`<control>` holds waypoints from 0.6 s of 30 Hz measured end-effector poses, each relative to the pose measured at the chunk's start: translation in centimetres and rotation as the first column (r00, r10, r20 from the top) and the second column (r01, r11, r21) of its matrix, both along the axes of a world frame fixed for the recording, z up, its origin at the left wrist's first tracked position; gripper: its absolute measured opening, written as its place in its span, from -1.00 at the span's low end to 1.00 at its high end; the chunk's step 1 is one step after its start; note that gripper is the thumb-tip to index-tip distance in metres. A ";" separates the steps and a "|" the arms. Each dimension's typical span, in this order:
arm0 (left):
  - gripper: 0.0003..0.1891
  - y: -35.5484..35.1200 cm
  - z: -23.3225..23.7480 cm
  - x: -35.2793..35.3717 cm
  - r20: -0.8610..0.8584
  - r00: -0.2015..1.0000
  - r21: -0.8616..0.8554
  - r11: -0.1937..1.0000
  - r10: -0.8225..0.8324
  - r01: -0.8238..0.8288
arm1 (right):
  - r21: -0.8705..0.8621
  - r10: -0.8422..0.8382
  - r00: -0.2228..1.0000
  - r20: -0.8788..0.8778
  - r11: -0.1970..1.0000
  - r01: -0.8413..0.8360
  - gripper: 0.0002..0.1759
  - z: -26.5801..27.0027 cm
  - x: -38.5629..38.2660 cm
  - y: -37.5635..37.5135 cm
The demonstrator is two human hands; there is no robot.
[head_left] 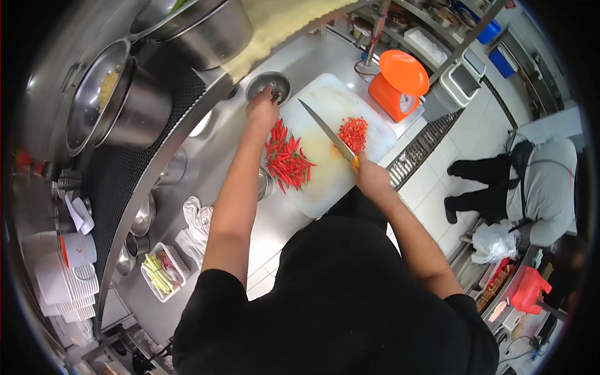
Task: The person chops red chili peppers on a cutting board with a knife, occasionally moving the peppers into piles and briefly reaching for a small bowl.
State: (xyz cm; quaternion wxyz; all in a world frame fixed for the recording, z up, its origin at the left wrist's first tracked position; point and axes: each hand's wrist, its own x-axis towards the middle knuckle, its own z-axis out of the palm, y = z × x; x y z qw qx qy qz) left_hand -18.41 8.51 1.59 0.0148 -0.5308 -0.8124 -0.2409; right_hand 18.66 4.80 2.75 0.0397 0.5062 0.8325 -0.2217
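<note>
My right hand (373,181) grips the yellow handle of a long knife (322,128), its blade lying diagonally over a white cutting board (319,187). Beside the blade sits a heap of chopped red chillies (354,134). My left hand (263,107) reaches over the rim of a small metal bowl (251,87), fingers curled down. Dark green bits (276,95), like chilli stems, show at its fingertips; what the fingers hold is too small to make out. Whole red chillies (287,157) are piled at the board's left edge, partly on the steel counter.
An orange kitchen scale (397,87) stands beyond the board's far right corner. Left of me are a white cloth (195,226), a basket of cut vegetables (164,274) and a raised shelf with large pots (140,115). A person (531,181) bends down at the right.
</note>
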 end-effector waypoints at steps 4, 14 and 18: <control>-0.77 -4.2 2.8 4.5 0.116 0.990 -0.069 0.994 -0.079 0.087 | -0.016 0.000 1.000 -0.015 1.000 -0.001 -0.56 -0.5 0.2 0.0; -0.83 -8.1 1.7 9.3 0.217 0.966 -0.436 0.871 -0.141 0.225 | -0.020 0.003 1.000 -0.029 1.000 -0.004 -0.51 -0.7 0.3 0.0; -0.80 -8.6 1.4 10.6 0.136 0.984 -0.491 0.855 -0.116 0.169 | -0.018 0.002 1.000 -0.029 1.000 -0.003 -0.49 -1.2 0.4 0.2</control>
